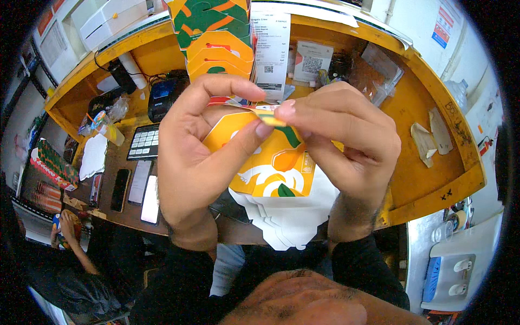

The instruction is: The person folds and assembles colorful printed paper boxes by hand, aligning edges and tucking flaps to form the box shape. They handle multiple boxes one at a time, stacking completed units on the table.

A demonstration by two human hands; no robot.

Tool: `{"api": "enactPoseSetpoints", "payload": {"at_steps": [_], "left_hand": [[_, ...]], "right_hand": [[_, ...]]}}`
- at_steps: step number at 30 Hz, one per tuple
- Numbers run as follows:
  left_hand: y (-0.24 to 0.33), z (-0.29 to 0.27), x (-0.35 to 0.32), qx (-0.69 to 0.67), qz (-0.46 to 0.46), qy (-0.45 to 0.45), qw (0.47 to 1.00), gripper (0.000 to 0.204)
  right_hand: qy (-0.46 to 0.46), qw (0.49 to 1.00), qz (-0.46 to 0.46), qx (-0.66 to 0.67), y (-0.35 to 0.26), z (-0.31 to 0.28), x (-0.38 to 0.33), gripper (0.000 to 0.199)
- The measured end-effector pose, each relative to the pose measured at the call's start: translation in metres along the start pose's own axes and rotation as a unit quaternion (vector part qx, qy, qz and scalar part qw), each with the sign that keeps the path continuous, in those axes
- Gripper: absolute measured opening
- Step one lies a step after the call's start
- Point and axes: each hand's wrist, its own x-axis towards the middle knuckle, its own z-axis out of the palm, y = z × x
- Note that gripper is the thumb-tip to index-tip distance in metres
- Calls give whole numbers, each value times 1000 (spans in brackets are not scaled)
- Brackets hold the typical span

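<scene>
Both hands hold a yellow food carton [276,157] printed with green and orange leaf shapes, in front of my chest. My left hand [197,154] grips its left side, thumb at the top edge and fingers curled behind. With thumb and fingertips, my right hand [346,132] pinches a small folded flap at the carton's top. The two hands' fingertips meet around this flap. Below the carton lies a pile of white flat carton blanks [287,219], partly covered by it. Behind my hands rises a tall stack of folded cartons [214,30] in the same print.
On the left of the table are several phones [121,189], a tablet [143,142], a black printer [164,97] and a drink cup [110,132]. A long receipt [271,57] hangs at the back beside a code card [312,62]. Another person's hand [67,227] holds a carton at far left.
</scene>
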Motion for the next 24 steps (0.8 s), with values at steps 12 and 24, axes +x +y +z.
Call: {"api": "enactPoseSetpoints", "payload": {"at_steps": [12,24], "left_hand": [[-5,-5,10,-8,-46,-31,998,75],[3,-11,4,-33,-68,-63,995,79]], "right_hand": [[-9,996,-35,-81,4,5,3,32],[-4,994,-79,-77,5,2,-6,18]]}}
